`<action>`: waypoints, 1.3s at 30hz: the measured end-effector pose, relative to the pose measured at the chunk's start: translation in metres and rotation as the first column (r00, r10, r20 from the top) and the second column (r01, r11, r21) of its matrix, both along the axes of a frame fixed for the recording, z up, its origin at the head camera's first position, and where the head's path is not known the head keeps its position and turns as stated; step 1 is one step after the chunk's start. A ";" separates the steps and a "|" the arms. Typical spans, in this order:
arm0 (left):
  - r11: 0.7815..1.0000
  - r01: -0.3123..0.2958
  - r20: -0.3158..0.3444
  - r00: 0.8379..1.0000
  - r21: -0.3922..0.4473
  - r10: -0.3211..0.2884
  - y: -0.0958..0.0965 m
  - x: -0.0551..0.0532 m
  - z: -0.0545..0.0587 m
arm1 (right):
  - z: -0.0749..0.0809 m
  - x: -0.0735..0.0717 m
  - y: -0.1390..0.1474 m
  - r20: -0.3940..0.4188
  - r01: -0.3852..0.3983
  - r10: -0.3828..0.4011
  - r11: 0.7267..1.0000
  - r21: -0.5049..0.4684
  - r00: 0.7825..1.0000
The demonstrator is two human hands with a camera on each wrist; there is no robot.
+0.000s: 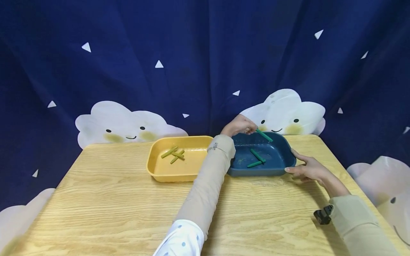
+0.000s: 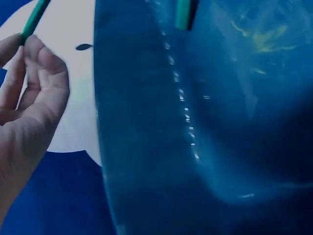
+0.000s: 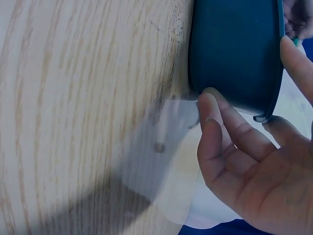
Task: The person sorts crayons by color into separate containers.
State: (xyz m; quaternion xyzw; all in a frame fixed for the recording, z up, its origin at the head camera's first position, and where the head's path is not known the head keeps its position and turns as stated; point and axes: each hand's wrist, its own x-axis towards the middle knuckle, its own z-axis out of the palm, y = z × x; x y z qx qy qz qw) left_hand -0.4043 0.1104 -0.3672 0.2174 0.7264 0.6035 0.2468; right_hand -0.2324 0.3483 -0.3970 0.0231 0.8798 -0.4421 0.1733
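Observation:
My left hand [image 1: 240, 125] pinches a green crayon [image 1: 264, 135] by one end, above the far side of a dark blue bin [image 1: 256, 172]. In the left wrist view the fingertips hold that crayon just outside the bin's wall. Two more green crayons [image 1: 257, 155] lie on the bin floor, their ends meeting. At the bin's right end, my right hand [image 1: 309, 169] grips the corner. The right wrist view shows one finger along the rim and other fingers curled against the lower corner.
Left of the blue bin stands a yellow bin [image 1: 174, 178] with several olive-yellow crayons [image 1: 177, 155] crossing each other. Both bins stand near the far edge of a wooden table [image 1: 112, 206]. Behind hangs a dark blue curtain [image 1: 192, 42] with clouds.

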 end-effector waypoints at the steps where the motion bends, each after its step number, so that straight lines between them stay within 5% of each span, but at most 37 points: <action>1: 0.999 0.008 0.029 1.000 -0.034 -0.007 0.000 -0.001 -0.002 | 0.000 0.000 0.000 0.000 -0.001 0.001 1.000 -0.004 1.000; 7: 0.981 0.053 0.165 0.986 -0.187 -0.021 0.003 -0.004 -0.009 | -0.001 0.000 -0.001 0.003 -0.009 0.009 1.000 -0.010 1.000; 15: 0.961 0.012 0.130 0.991 -0.276 0.025 0.007 0.011 -0.001 | 0.002 0.001 -0.002 0.004 0.000 0.000 1.000 0.028 1.000; 18: 0.939 -0.002 0.122 0.991 -0.343 0.047 0.015 0.005 -0.015 | 0.002 0.002 -0.003 0.004 0.003 -0.004 1.000 0.030 1.000; 20: 0.927 0.022 0.147 0.989 -0.374 0.036 0.023 -0.016 -0.039 | 0.002 0.002 -0.003 0.003 0.002 -0.002 1.000 0.026 1.000; 23: 0.898 0.065 0.164 0.986 -0.435 0.008 0.031 -0.037 -0.058 | 0.002 0.001 -0.002 0.004 -0.005 0.005 1.000 0.005 1.000; 25: 0.893 0.089 0.146 0.989 -0.442 -0.026 0.030 -0.041 -0.057 | 0.003 0.000 -0.002 0.004 -0.011 0.012 1.000 -0.003 1.000; 27: 0.893 0.084 0.110 0.993 -0.442 -0.039 0.024 -0.024 -0.036 | 0.003 0.000 -0.003 0.008 -0.013 0.013 1.000 -0.004 1.000; 32: 0.942 0.069 0.048 0.997 -0.330 -0.056 0.010 0.017 0.012 | 0.003 -0.001 -0.004 0.017 -0.018 0.018 1.000 0.004 1.000; 39: 0.986 0.094 -0.027 0.995 -0.137 -0.099 0.002 0.040 0.031 | 0.002 0.000 -0.002 0.019 -0.025 0.025 1.000 0.009 1.000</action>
